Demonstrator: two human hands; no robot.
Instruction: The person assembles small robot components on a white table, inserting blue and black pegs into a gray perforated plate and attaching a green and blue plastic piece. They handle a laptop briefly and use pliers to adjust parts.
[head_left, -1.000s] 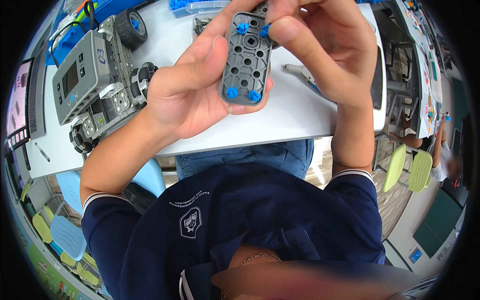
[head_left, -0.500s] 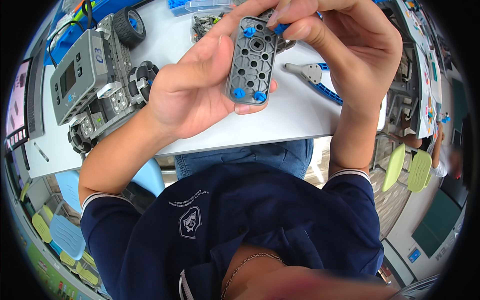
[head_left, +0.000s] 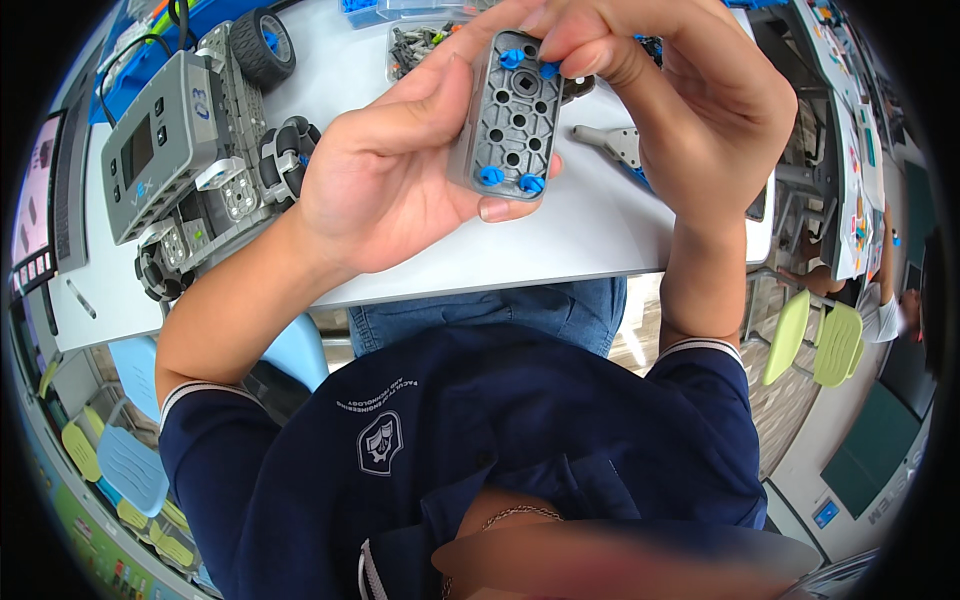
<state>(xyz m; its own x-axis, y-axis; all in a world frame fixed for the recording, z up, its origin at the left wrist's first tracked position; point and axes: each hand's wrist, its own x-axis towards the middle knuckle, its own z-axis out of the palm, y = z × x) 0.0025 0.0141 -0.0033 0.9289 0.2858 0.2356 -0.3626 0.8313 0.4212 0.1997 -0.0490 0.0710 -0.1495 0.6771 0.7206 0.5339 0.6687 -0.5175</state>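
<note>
1. The grey, rounded-rectangular plastic block with round holes is gripped by the left hand, above the white, smooth tabletop.
2. The small blue plastic pin at the block's upper-right corner is pinched by thumb and finger of the right hand.
3. The pin is best held square to the block's face.
4. Tilting is best avoided by bracing the block from behind.

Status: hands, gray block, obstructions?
Left hand holding gray block. Right hand pinching blue peg at its upper-right corner. Three more pegs at other corners. Gray tool on table, partly behind right hand.
</note>
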